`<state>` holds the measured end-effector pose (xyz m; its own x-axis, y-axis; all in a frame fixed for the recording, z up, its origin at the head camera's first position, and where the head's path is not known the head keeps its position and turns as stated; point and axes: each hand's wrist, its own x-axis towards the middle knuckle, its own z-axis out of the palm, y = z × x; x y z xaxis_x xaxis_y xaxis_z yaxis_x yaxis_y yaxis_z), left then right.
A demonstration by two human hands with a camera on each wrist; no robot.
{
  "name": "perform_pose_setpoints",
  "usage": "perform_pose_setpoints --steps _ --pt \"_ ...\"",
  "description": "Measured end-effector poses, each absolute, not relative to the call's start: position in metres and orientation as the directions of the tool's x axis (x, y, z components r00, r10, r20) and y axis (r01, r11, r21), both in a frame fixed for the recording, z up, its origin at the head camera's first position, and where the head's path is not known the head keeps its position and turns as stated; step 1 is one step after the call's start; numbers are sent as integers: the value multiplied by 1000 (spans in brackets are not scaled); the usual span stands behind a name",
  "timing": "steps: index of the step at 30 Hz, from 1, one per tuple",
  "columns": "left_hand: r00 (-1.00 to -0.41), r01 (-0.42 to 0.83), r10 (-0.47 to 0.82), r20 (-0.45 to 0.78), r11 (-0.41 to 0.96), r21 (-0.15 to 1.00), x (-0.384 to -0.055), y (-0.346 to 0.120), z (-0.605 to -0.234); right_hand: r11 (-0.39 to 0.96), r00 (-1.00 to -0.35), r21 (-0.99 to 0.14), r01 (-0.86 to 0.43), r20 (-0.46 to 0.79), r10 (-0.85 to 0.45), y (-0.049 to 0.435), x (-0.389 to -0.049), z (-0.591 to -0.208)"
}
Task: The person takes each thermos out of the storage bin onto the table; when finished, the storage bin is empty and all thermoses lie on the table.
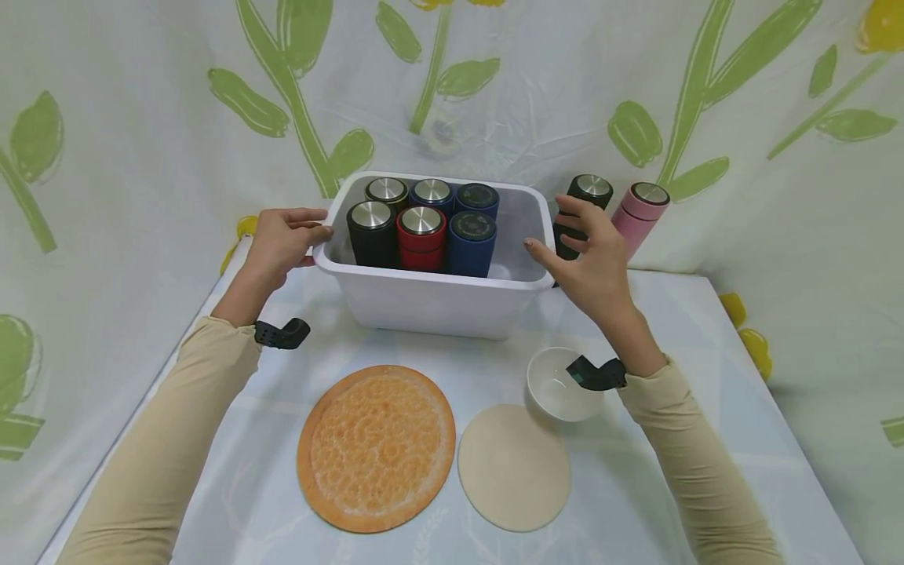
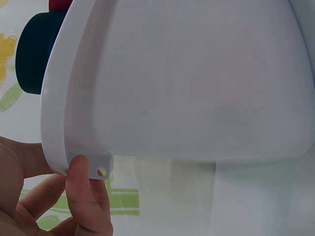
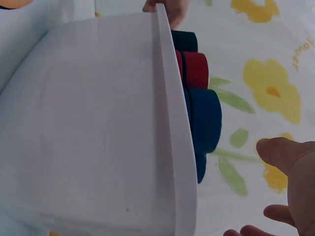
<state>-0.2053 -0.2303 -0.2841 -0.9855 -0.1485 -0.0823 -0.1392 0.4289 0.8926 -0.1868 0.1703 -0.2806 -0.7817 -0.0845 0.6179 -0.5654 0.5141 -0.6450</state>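
Floral backdrop cloth (image 1: 141, 94) rose behind the worktop (image 1: 240, 486), which had a pale, faintly patterned surface. White plastic tub (image 1: 431, 302) stood upright at the far part of the worktop, close to the cloth, long side facing me. Six flasks stood in it in two rows: at the back, a dark steel-topped flask (image 1: 387, 190), a blue steel-topped flask (image 1: 432, 191) and a blue dark-topped flask (image 1: 477, 196); in front, a black flask (image 1: 373, 245), a red flask (image 1: 421, 249) and a second blue dark-topped flask (image 1: 471, 249). Bread-patterned round mat (image 1: 377, 447) lay nearer me; just right of it, a plain beige disc (image 1: 514, 471).

My left grip (image 1: 278, 239) was closed on the tub's left end, thumb and fingers pinching a small holed tab (image 2: 101, 171) under the rim. My right grip (image 1: 593, 263) was spread wide beside the right end, thumb apart from the fingers, holding nothing.

White bowl (image 1: 551, 392) sat beyond the disc, near my right wrist. Outside the tub, on the right, stood another black flask (image 1: 592, 187) and a pink flask (image 1: 639, 216).
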Motion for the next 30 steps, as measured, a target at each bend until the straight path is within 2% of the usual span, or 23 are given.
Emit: perform_pose_setpoints --steps 6,20,30 --pt "-987 -132 -142 -78 425 896 -206 -229 -284 514 -770 -627 -585 629 -108 158 -186 -286" --pt "-987 -130 -140 -78 419 899 -205 -230 -284 484 -823 -688 -541 551 -138 127 -186 -297" --pt "-987 -130 -141 -78 412 902 -205 -232 -285 501 -821 -669 -548 546 -168 105 -190 -299"
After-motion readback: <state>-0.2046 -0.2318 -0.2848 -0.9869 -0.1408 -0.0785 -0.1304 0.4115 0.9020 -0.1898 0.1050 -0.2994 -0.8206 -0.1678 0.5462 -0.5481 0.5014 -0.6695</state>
